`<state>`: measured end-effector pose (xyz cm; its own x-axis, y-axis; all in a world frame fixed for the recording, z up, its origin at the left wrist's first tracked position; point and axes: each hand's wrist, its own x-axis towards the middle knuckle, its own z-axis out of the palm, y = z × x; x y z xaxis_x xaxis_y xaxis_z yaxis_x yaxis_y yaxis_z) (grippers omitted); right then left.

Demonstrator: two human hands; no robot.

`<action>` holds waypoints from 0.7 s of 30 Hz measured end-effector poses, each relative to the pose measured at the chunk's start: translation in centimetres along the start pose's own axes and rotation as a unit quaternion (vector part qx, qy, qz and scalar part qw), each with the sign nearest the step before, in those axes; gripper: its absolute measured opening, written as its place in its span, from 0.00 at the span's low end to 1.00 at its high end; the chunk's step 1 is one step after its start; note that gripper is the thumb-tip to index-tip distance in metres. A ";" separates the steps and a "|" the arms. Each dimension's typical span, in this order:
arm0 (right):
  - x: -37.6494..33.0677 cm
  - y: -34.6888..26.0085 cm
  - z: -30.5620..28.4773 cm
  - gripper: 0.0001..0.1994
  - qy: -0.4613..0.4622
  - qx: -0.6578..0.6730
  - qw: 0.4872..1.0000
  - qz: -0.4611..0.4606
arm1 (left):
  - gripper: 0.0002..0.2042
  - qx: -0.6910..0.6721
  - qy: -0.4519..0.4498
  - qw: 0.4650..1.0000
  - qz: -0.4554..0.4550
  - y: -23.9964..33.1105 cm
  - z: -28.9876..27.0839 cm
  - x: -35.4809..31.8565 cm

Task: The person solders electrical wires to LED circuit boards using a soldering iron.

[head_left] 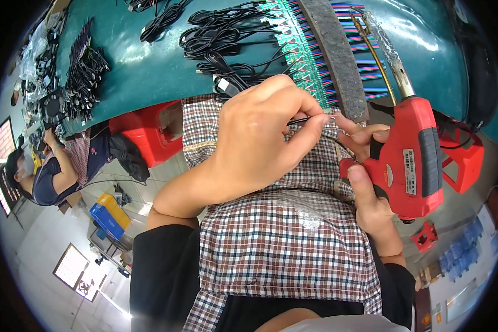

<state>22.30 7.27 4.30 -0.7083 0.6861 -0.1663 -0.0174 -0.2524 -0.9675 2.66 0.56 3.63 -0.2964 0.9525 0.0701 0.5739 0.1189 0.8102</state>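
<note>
My left hand (263, 130) is closed in a pinch at the near edge of the table, holding the end of a thin black cable (300, 120) between thumb and fingertips. Around the grip of a red soldering gun (406, 157) with black pads, my right hand (371, 193) is closed. The gun's metal barrel and thin brass-coloured tube point away from me. My right fingertips come close to the cable end. Just beyond lies a green circuit board strip (301, 58) with black cables along its left side. A dark, heavy bar (337, 61) rests across coloured wires (373, 69) right of it.
Coiled black cables (213, 36) lie left of the board on the green table (133, 72). A cable bundle (86, 63) sits farther left. Red stools (146, 133) stand under the table. Another person (55, 171) works at the far left. Blue and yellow crates (109, 216) are on the floor.
</note>
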 end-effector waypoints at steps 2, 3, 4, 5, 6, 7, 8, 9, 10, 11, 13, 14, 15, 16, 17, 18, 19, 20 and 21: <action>0.0 0.1 -0.1 0.24 0.002 -0.005 1.000 0.000 | 0.04 -0.004 0.003 1.000 0.002 0.0 0.1 0.0; -0.1 0.1 -0.1 0.24 0.004 -0.011 1.000 0.001 | 0.04 -0.007 0.001 1.000 -0.004 0.0 0.1 -0.1; -0.1 0.2 -0.1 0.24 0.005 -0.011 1.000 0.001 | 0.04 -0.010 -0.002 1.000 -0.010 0.1 0.1 -0.1; -0.2 0.4 -0.1 0.24 0.009 -0.015 1.000 -0.001 | 0.04 -0.010 -0.002 1.000 -0.011 0.0 0.2 -0.1; -0.2 0.5 -0.2 0.24 0.012 -0.019 1.000 -0.003 | 0.04 -0.006 0.008 1.000 -0.001 -0.1 0.3 -0.1; -0.4 0.6 -0.2 0.24 0.012 -0.018 1.000 -0.002 | 0.04 -0.001 0.018 1.000 0.009 -0.2 0.4 -0.2; -0.7 0.5 -0.2 0.24 0.028 -0.011 0.999 0.010 | 0.04 -0.002 0.018 1.000 0.009 -0.3 0.5 -0.1; -1.1 0.4 -0.2 0.23 0.044 -0.005 0.999 0.023 | 0.04 0.020 0.031 0.999 0.009 -0.4 0.6 -0.1; -1.4 0.2 -0.3 0.23 0.044 -0.005 0.999 0.025 | 0.04 0.042 0.043 0.998 0.009 -0.6 0.7 0.0; -1.8 0.0 -0.6 0.23 0.066 -0.027 0.997 0.018 | 0.04 0.043 0.044 0.998 0.006 -0.7 0.9 -0.1; -2.9 -0.7 -1.2 0.22 0.085 -0.049 0.995 0.013 | 0.05 0.074 0.067 0.995 0.007 -1.1 1.2 -0.3; -3.6 -1.2 -1.7 0.21 0.091 -0.085 0.991 0.047 | 0.05 0.076 0.068 0.995 0.004 -1.2 1.3 -0.4; -4.4 -1.7 -2.1 0.21 0.099 -0.122 0.984 0.081 | 0.06 0.088 0.068 0.994 0.003 -1.3 1.3 -0.4; -5.2 -1.7 -2.5 0.21 0.097 -0.124 0.984 0.083 | 0.06 0.101 0.068 0.993 0.002 -1.4 1.3 -0.4; -6.1 -1.5 -3.0 0.21 0.092 -0.128 0.984 0.086 | 0.06 0.104 0.068 0.992 0.001 -1.3 1.3 -0.4; -7.0 -1.1 -3.5 0.21 0.090 -0.136 0.983 0.090 | 0.07 0.108 0.069 0.992 0.006 -1.4 1.5 -0.3; -7.9 -0.8 -4.0 0.21 0.090 -0.135 0.983 0.091 | 0.07 0.112 0.070 0.991 0.010 -1.4 1.6 -0.3; -8.8 -0.5 -4.3 0.21 0.085 -0.171 0.976 0.106 | 0.07 0.112 0.070 0.991 0.008 -1.4 1.7 -0.3; -9.4 -0.4 -4.7 0.21 0.079 -0.206 0.968 0.119 | 0.07 0.117 0.068 0.991 0.008 -1.3 1.7 -0.3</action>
<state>32.24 4.14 5.37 -0.5406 0.7455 -0.3898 0.4394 -0.1450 -0.8865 3.28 0.57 1.54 -0.3770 0.9098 0.1736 0.7365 0.1808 0.6519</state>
